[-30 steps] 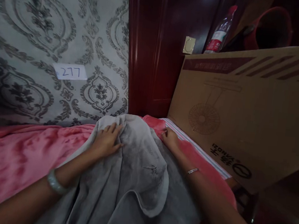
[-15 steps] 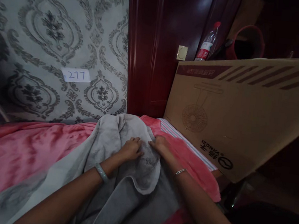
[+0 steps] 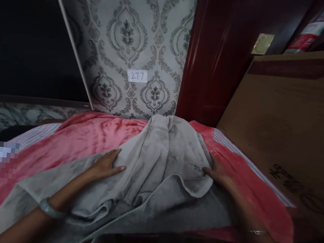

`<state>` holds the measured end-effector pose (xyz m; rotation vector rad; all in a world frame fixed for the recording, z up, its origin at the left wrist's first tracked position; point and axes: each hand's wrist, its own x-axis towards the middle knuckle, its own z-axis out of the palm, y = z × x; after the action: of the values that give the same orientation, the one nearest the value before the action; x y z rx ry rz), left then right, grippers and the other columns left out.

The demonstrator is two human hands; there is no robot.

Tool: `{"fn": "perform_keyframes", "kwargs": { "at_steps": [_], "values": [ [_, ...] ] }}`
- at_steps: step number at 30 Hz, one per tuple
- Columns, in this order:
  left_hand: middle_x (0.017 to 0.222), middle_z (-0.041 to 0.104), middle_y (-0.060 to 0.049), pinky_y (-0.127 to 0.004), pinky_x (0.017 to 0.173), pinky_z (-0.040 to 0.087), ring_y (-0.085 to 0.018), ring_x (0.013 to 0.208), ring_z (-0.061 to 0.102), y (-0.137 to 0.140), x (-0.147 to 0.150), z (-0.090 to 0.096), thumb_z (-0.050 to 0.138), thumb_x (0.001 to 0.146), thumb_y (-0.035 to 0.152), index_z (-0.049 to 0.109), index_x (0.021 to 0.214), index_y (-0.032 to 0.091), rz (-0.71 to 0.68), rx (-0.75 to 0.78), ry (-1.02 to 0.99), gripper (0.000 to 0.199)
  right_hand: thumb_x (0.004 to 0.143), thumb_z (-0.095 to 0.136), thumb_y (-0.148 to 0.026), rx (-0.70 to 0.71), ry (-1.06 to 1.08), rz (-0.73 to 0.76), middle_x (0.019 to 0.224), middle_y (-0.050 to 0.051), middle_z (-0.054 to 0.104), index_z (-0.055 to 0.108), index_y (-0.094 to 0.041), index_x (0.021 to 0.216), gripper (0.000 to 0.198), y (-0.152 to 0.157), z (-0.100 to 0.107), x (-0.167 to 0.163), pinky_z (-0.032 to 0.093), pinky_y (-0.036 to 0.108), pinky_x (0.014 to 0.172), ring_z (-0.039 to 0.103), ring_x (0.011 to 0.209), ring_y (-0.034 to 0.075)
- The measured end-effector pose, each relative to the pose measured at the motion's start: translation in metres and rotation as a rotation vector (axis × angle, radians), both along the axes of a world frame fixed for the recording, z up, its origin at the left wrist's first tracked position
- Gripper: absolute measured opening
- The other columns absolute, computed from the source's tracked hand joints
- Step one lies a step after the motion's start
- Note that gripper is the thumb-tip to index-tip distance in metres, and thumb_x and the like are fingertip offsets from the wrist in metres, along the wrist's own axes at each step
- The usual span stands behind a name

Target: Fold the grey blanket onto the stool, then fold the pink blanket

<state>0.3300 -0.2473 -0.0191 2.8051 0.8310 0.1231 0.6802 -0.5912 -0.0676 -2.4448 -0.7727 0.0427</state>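
Note:
A soft grey plush cloth (image 3: 158, 152) lies rumpled in the middle of the head view, with folds, a curled hem and a small dark mark on its right part. Whether it is a garment or a blanket I cannot tell. My left hand (image 3: 106, 165) rests on its left part, thumb spread away from the fingers. At its right edge is my right hand (image 3: 219, 171), thumb pointing left over the cloth and apart from the fingers. Beneath the grey cloth spreads a pink plush blanket (image 3: 105, 132).
A large cardboard box (image 3: 268, 110) stands at the right, with a plastic bottle (image 3: 309, 33) at its top edge. Behind are patterned wallpaper (image 3: 122, 54) with a paper label (image 3: 137, 75) and a dark red door (image 3: 206, 64). A dark screen (image 3: 27, 43) is at left.
My hands have moved apart, the left one outward across the grey cloth. The cloth lies wider spread at the left. The view has turned left, bringing in more of the dark screen.

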Motion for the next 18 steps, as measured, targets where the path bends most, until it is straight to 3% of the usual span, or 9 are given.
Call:
{"fn": "perform_keyframes", "kwargs": {
  "at_steps": [4, 8, 10, 13, 15, 18],
  "values": [
    [0.157, 0.037, -0.019, -0.045, 0.116, 0.034, -0.034, 0.143, 0.037, -0.011, -0.019, 0.002, 0.060, 0.076, 0.066, 0.035, 0.152, 0.012, -0.046, -0.010, -0.007, 0.097, 0.080, 0.052, -0.031, 0.070, 0.030, -0.078, 0.129, 0.015, 0.064, 0.037, -0.010, 0.151, 0.076, -0.001, -0.006, -0.018, 0.049, 0.039, 0.096, 0.062, 0.117, 0.030],
    [0.164, 0.022, -0.017, -0.050, 0.118, 0.029, -0.035, 0.149, 0.026, -0.053, -0.032, 0.011, 0.061, 0.076, 0.067, 0.033, 0.154, 0.021, -0.168, -0.034, 0.043, 0.095, 0.089, 0.041, -0.042, 0.005, -0.028, -0.163, 0.101, 0.013, 0.071, 0.038, -0.011, 0.151, 0.069, -0.008, -0.007, -0.041, 0.051, 0.043, 0.080, 0.068, 0.095, 0.033],
    [0.165, 0.020, -0.014, -0.053, 0.118, 0.027, -0.036, 0.150, 0.021, -0.078, -0.039, 0.010, 0.064, 0.076, 0.063, 0.034, 0.154, 0.025, -0.204, -0.019, 0.037, 0.092, 0.091, 0.038, -0.043, -0.023, -0.046, -0.182, 0.099, 0.014, 0.071, 0.038, -0.011, 0.151, 0.068, -0.010, -0.006, -0.049, 0.051, 0.043, 0.079, 0.068, 0.093, 0.033],
    [0.164, 0.022, -0.012, -0.054, 0.118, 0.028, -0.036, 0.151, 0.018, -0.108, -0.046, 0.007, 0.068, 0.075, 0.039, 0.034, 0.154, 0.026, -0.181, 0.019, 0.038, 0.086, 0.091, 0.036, -0.042, -0.026, -0.059, -0.185, 0.105, 0.015, 0.070, 0.040, -0.011, 0.150, 0.067, -0.009, -0.003, -0.054, 0.050, 0.043, 0.081, 0.067, 0.097, 0.034],
    [0.164, 0.025, -0.013, -0.050, 0.119, 0.030, -0.033, 0.150, 0.022, -0.119, -0.051, 0.009, 0.061, 0.074, 0.023, 0.033, 0.154, 0.023, -0.155, 0.027, 0.058, 0.085, 0.091, 0.035, -0.042, -0.029, -0.056, -0.181, 0.107, 0.016, 0.070, 0.039, -0.010, 0.150, 0.067, -0.009, -0.001, -0.056, 0.050, 0.044, 0.081, 0.067, 0.097, 0.034],
    [0.157, 0.037, -0.014, -0.044, 0.115, 0.037, -0.031, 0.144, 0.037, -0.120, -0.061, 0.019, 0.057, 0.069, 0.016, 0.041, 0.149, 0.019, -0.157, 0.046, 0.103, 0.081, 0.092, 0.034, -0.042, -0.034, -0.047, -0.180, 0.110, 0.018, 0.069, 0.039, -0.009, 0.150, 0.067, -0.008, -0.001, -0.056, 0.050, 0.044, 0.083, 0.066, 0.100, 0.034]
  ]
}}
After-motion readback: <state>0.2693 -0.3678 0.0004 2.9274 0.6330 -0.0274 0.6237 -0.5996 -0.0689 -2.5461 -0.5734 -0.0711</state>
